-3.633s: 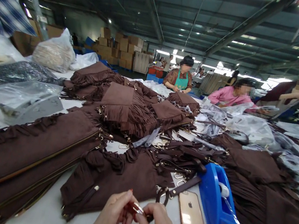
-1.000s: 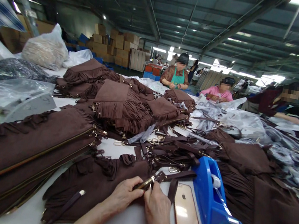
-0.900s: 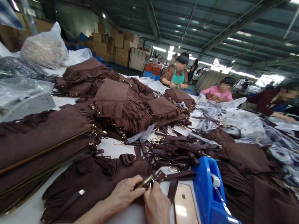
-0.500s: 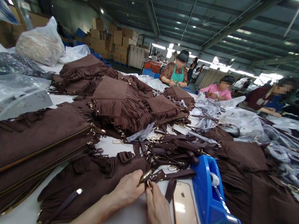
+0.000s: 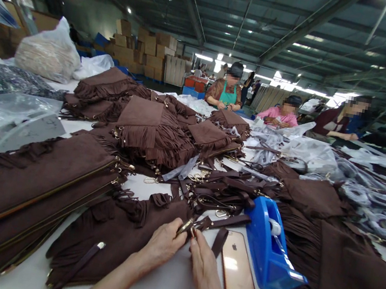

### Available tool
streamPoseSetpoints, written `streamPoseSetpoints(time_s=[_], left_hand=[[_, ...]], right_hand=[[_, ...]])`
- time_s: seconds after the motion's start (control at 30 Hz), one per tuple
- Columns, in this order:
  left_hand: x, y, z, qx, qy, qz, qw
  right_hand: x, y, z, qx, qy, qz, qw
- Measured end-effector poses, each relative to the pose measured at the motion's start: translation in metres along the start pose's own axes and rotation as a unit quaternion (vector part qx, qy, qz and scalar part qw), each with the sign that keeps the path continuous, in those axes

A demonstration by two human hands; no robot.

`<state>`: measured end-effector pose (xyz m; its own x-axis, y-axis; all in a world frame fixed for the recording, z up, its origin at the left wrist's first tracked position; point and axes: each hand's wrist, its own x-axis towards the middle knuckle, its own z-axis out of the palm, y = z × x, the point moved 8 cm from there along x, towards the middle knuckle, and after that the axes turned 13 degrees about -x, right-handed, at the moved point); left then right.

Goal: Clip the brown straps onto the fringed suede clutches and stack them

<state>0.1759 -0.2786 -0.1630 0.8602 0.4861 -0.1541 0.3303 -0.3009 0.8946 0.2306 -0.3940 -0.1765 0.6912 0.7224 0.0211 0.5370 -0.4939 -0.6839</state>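
A dark brown fringed bag (image 5: 112,242) lies on the white table (image 5: 160,286) in front of me. My left hand (image 5: 162,243) is closed on the bag's right end, where gold zipper metal (image 5: 185,226) shows by the fingertips. Close beside it, my right hand (image 5: 202,264) pinches a small gold metal clasp (image 5: 193,233) at the end of a brown strap (image 5: 227,221). Fingertips of both hands nearly touch, and whether the clasp is hooked to the bag is hidden. A short tab with a silver tip (image 5: 85,260) rests on the bag.
A gold phone (image 5: 242,278) and a blue tape dispenser (image 5: 273,251) stand right of my hands. Brown bags (image 5: 29,185) lie left, with more bags (image 5: 145,121) heaped behind loose straps (image 5: 218,189). Plastic wrap (image 5: 314,156) covers the far right. Several people work across the table.
My hands stay nearly in place at the clasp and the bag's end. The whole view has shifted slightly; nothing has been let go or newly taken.
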Motion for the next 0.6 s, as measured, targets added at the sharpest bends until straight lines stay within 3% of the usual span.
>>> streamPoseSetpoints(time_s=[0.13,0.33,0.6], left_hand=[[0.001,-0.004,0.002,-0.017,0.004,0.009,1.0],[0.002,-0.006,0.002,-0.05,0.005,0.02,0.999],[0.001,-0.006,0.003,-0.088,-0.009,0.046,0.995]], right_hand=[[0.002,-0.004,-0.004,-0.031,0.023,0.016,0.999],[0.008,-0.021,-0.001,-0.2,-0.048,0.032,0.978],[0.019,-0.022,0.002,-0.258,-0.039,0.027,0.965]])
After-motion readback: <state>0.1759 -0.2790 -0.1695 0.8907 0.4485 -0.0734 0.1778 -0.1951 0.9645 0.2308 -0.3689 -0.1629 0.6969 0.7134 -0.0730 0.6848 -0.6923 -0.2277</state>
